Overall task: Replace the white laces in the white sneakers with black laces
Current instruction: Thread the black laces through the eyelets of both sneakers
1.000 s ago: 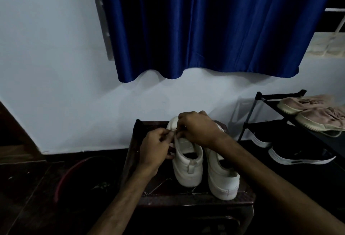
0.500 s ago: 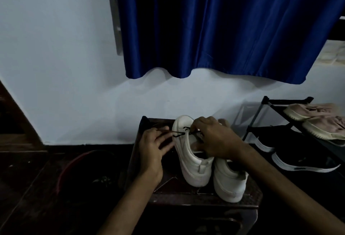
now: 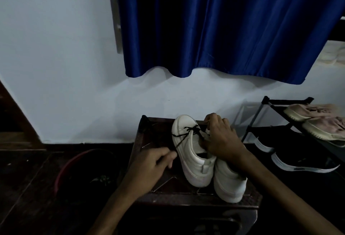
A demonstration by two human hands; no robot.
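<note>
Two white sneakers stand heels toward me on a dark wooden stool (image 3: 155,191). The left sneaker (image 3: 192,152) has a black lace (image 3: 186,134) crossing its front eyelets. My left hand (image 3: 153,165) sits left of that shoe, fingers pinched on one end of the black lace, which runs taut up to the eyelets. My right hand (image 3: 220,139) rests over the tongue of the left sneaker and grips the lace's other side near the eyelets. The right sneaker (image 3: 229,184) stands beside it, its front hidden under my right hand and forearm.
A black shoe rack (image 3: 280,102) at the right holds pink sneakers (image 3: 321,121) and black shoes (image 3: 302,162). A red-rimmed tub (image 3: 61,171) sits on the dark floor to the left. A blue curtain (image 3: 224,25) hangs over the white wall behind.
My left hand has drawn back toward me and to the left, pulling the black lace out through the eyelets. The right hand has stayed on the shoe's tongue. The view shifted slightly.
</note>
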